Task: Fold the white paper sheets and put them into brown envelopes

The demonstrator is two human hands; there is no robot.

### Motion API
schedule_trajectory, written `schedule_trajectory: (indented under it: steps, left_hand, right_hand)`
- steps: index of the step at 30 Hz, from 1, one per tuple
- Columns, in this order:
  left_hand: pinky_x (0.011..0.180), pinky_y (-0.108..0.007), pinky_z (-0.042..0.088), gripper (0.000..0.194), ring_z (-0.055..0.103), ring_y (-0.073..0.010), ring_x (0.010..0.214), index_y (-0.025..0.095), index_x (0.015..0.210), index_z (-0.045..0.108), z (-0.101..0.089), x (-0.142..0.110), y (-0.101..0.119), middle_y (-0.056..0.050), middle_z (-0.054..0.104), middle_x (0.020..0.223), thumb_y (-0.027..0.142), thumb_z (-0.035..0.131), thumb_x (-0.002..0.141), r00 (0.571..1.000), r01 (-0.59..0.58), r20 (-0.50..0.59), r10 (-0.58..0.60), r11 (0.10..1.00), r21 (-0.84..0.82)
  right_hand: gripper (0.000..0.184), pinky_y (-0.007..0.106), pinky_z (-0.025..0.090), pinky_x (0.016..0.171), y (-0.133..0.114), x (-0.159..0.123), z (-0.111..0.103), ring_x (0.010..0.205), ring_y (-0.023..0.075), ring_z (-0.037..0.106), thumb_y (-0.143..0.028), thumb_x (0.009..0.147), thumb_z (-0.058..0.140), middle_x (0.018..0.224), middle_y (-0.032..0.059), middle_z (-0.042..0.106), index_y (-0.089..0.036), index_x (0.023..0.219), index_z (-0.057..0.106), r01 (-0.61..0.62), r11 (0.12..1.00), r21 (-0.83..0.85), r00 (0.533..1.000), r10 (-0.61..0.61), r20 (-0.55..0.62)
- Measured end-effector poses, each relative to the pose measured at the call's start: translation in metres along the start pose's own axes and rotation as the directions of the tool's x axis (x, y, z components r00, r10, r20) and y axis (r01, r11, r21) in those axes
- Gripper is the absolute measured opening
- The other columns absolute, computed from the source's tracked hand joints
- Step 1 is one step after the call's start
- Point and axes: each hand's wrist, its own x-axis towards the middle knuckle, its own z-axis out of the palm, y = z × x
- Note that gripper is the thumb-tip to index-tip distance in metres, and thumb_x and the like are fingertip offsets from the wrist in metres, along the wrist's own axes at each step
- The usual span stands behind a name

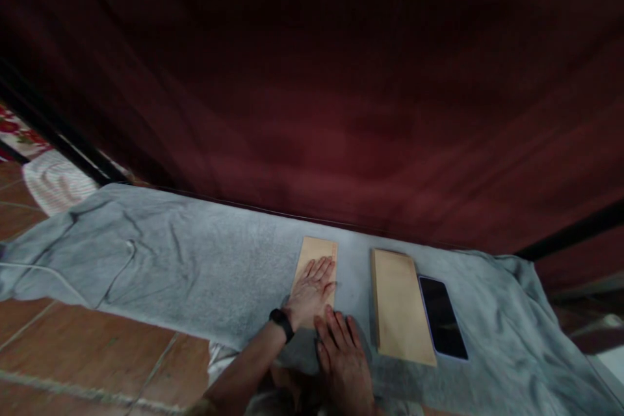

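My left hand [312, 292] lies flat, fingers stretched out, on a tan envelope [319, 251] that rests on a grey cloth [195, 273]. A black band sits on that wrist. My right hand [344, 357] lies flat beside it on the cloth, fingers out, touching the envelope's near end. To the right lies a stack of tan envelopes [400, 305], and a dark phone [441, 317] lies against its right side.
The grey cloth covers the floor in front of a dark red curtain [341, 110]. Brown floor tiles [73, 351] show at the left. A white striped cloth [53, 182] lies at the far left. A dark bar [570, 231] runs at the right.
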Motion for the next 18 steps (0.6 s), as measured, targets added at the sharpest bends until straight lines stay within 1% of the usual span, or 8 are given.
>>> schedule_trajectory:
  steps: [4,6,10,13,15,18]
  left_hand:
    - [0.124,-0.042,0.016,0.06,0.025,-0.0193,0.151,0.018,0.157,0.027,0.001,0.026,-0.017,-0.008,0.03,0.163,0.048,0.022,0.106,0.998,-0.061,0.031,0.061,0.998,0.01]
    - [0.124,-0.043,0.015,0.06,0.024,-0.0195,0.151,0.018,0.157,0.027,0.001,0.037,-0.021,-0.008,0.03,0.163,0.049,0.021,0.106,0.997,-0.061,0.038,0.061,0.998,0.011]
    - [0.124,-0.049,0.013,0.062,0.021,-0.0229,0.152,0.019,0.159,0.024,0.007,0.052,-0.023,-0.009,0.03,0.163,0.051,0.023,0.105,1.0,0.023,0.004,-0.023,1.0,0.02]
    - [0.124,-0.054,0.01,0.061,0.018,-0.0255,0.153,0.023,0.159,0.024,0.011,0.054,-0.022,-0.006,0.029,0.163,0.051,0.025,0.104,0.996,0.084,-0.029,-0.083,0.996,0.029]
    - [0.124,-0.054,0.008,0.059,0.017,-0.0254,0.153,0.027,0.158,0.027,0.01,0.049,-0.023,-0.004,0.028,0.164,0.052,0.026,0.104,0.999,0.05,-0.01,-0.049,0.998,0.029]
    - [0.125,-0.049,0.009,0.058,0.017,-0.0212,0.153,0.03,0.157,0.028,0.001,0.032,-0.026,-0.001,0.026,0.165,0.055,0.025,0.104,0.992,-0.111,0.058,0.111,0.994,0.01]
  right_hand:
    - [0.044,0.043,0.032,0.116,-0.001,0.002,-0.004,0.131,0.0242,0.056,-0.035,0.101,0.049,0.151,0.0009,0.05,-0.034,0.145,0.051,0.011,1.0,-0.024,1.0,-0.011,-0.01]
    - [0.045,0.043,0.03,0.116,-0.001,0.002,-0.005,0.131,0.0246,0.056,-0.034,0.101,0.049,0.152,0.0012,0.049,-0.033,0.146,0.049,0.017,0.999,-0.038,1.0,-0.017,-0.014]
    - [0.049,0.042,0.029,0.117,-0.002,0.002,-0.005,0.133,0.0242,0.054,-0.033,0.101,0.048,0.153,0.0028,0.048,-0.031,0.15,0.044,0.017,0.999,-0.05,1.0,-0.016,0.017]
    - [0.049,0.042,0.03,0.117,-0.002,0.002,-0.005,0.133,0.0241,0.054,-0.032,0.101,0.048,0.153,0.0028,0.048,-0.031,0.15,0.044,0.01,0.999,-0.043,1.0,-0.008,0.029]
    - [0.049,0.043,0.03,0.117,-0.003,0.002,-0.005,0.133,0.0243,0.054,-0.033,0.101,0.049,0.152,0.0035,0.049,-0.031,0.149,0.045,0.002,0.999,-0.034,1.0,-0.001,0.031]
    - [0.048,0.043,0.03,0.118,-0.003,0.001,-0.005,0.133,0.0243,0.054,-0.033,0.1,0.05,0.151,0.0042,0.051,-0.031,0.148,0.048,-0.007,1.0,-0.023,1.0,0.008,0.028]
